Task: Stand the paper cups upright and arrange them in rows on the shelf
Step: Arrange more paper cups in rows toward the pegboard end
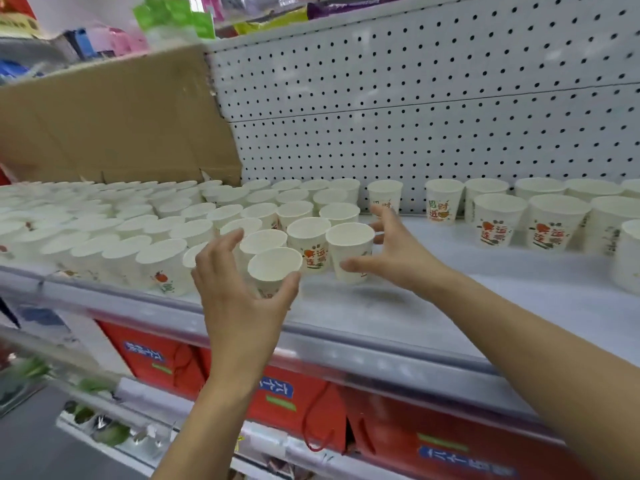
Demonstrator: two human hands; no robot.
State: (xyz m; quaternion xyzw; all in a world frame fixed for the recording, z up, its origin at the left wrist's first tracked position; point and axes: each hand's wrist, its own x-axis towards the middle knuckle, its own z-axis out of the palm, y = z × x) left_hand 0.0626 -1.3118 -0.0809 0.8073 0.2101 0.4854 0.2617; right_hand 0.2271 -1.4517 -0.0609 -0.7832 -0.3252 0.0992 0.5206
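Note:
White paper cups with red and green print stand upright on the white shelf [433,306]. A dense block of cups [104,230] fills its left half in rows. My left hand [239,292] curls round the frontmost cup [275,265], thumb against its right side; this cup tilts slightly toward me. My right hand [391,251] holds the neighbouring upright cup [349,244] at the block's right end, thumb on its front and fingers spread behind it. More upright cups [550,216] stand loosely grouped at the back right, and single cups [385,195] stand against the back panel.
A white pegboard panel [415,98] backs the shelf. A brown cardboard box [114,119] stands behind the cup block at the left. Bare shelf lies between the block and the right-hand cups. Red boxes [298,403] fill the shelf below.

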